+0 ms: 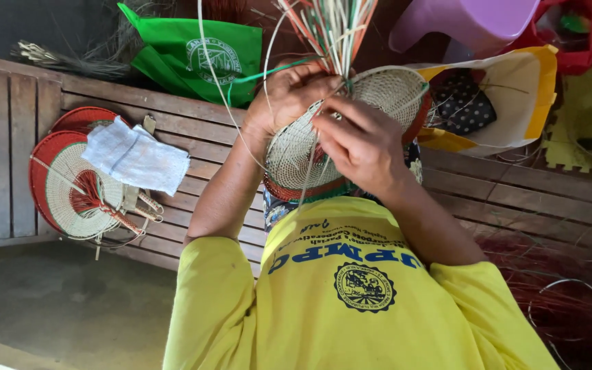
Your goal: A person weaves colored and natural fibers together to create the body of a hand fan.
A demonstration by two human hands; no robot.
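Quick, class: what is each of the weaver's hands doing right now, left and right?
Left hand: closed on the rim of the woven fan, by the loose strips.
Right hand: fingers curled on the fan's face, pinching a strand.

Slatted wooden bench (8, 137), concrete floor (70, 308)

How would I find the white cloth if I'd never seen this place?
Start at the brown slatted wooden platform on the picture's left side. A stack of round woven fans with red rims lies there. The white cloth is folded and draped over their upper edge: it is the only soft, plain white thing there, unlike the stiff, patterned fans beneath it.
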